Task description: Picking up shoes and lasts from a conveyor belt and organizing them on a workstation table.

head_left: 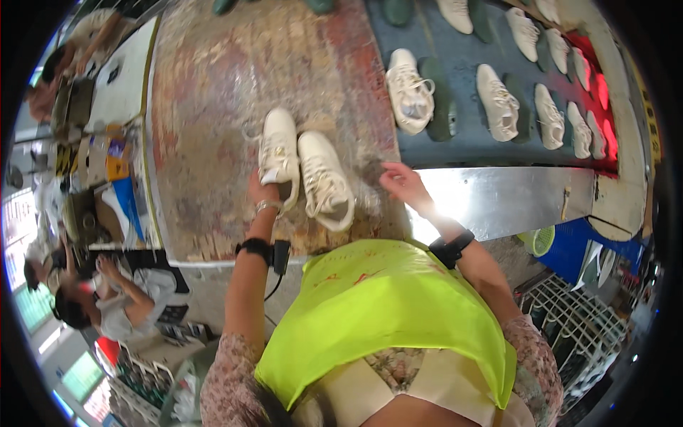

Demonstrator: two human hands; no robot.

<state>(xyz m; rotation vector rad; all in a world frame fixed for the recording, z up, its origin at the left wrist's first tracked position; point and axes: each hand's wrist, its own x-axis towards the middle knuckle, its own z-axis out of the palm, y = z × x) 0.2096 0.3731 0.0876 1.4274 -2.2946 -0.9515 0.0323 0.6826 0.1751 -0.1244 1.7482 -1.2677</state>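
Observation:
Two cream lace-up sneakers stand side by side on the worn brown tabletop, toes pointing away from me. My left hand (263, 191) is at the heel end of the left sneaker (278, 146), closed on its outer side; the shoe hides part of the fingers. A loose lace loop sticks out on that shoe's left. Beside it, close to its right, the other sneaker (326, 178) has its opening toward me, untouched by either hand. Over the table's right part, my right hand (405, 185) holds nothing visible, its fingers loosely bent and apart.
A dark conveyor belt (445, 153) right of the table (213, 85) carries several cream sneakers and dark green shoe-shaped pieces toward a red-lit opening (601, 107). A metal plate (498, 203) borders the belt. A white wire rack (576, 327) stands low right. Other people sit at left.

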